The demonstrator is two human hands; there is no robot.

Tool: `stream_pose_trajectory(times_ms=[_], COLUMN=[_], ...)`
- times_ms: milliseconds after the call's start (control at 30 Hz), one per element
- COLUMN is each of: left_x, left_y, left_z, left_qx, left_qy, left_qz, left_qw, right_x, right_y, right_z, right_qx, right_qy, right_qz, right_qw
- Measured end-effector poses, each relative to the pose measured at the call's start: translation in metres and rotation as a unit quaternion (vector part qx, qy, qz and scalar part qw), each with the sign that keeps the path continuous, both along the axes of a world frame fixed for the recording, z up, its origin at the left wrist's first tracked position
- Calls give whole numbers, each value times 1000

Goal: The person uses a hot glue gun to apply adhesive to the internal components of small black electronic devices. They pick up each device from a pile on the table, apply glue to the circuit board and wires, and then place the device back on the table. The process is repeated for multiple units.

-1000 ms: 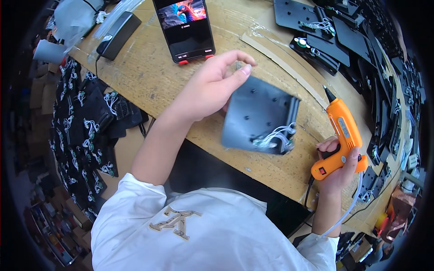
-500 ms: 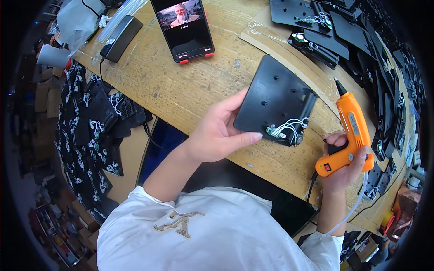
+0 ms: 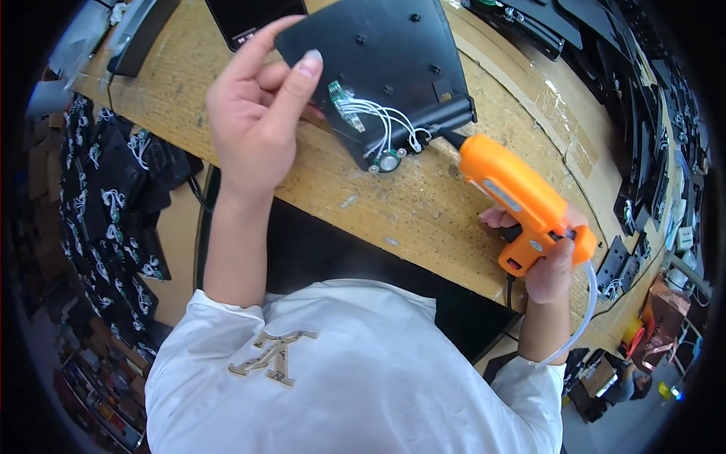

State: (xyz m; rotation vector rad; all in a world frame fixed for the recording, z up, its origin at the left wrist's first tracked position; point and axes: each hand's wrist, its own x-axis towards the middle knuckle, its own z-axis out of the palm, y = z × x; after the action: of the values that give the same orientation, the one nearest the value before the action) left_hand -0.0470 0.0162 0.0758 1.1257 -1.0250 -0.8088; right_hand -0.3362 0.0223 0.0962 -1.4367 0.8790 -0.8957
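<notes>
My left hand [image 3: 261, 113] grips a black plastic panel [image 3: 393, 57] by its left edge, thumb on the face turned toward me. Near the panel's lower end sit a small green circuit board [image 3: 346, 106], a bundle of white wires [image 3: 386, 113] and a round metal part [image 3: 388, 160]. My right hand [image 3: 548, 265] is closed round the handle of an orange hot glue gun [image 3: 522, 181], a pale glue stick [image 3: 588, 303] trailing from its back. The gun's dark nozzle points left, at the panel's lower right edge by the wires; whether it touches cannot be made out.
A phone [image 3: 246, 19] stands at the table's far side, partly behind the panel. Wired black panels [image 3: 113, 204] crowd the left side, and more black panels [image 3: 529, 26] lie stacked at the far right. Cardboard [image 3: 560, 129] covers part of the wooden table [image 3: 446, 234].
My left hand has raised the panel up and to the left and tilted it. The glue gun has swung leftward, bringing its nozzle from beside the panel to its edge.
</notes>
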Motion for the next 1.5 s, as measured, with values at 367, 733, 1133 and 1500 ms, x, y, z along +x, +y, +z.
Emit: stream_pose_trajectory(times_ms=[367, 733, 1133, 1500], left_x=[-3, -11, -9, -5], left_y=[0, -3, -4, -4], left_z=[-3, 3, 1, 7], left_qx=[-30, 11, 3, 58], left_qy=[-58, -60, -79, 5], left_qz=[26, 60, 56, 37], left_qw=[998, 996, 995, 998], right_x=[-2, -2, 6, 1], right_y=[-8, -8, -5, -5], right_z=[-5, -5, -2, -7], right_qx=[-108, -137, -136, -171], right_qy=[129, 160, 146, 166], right_qz=[39, 28, 10, 33], right_qw=[985, 977, 980, 970])
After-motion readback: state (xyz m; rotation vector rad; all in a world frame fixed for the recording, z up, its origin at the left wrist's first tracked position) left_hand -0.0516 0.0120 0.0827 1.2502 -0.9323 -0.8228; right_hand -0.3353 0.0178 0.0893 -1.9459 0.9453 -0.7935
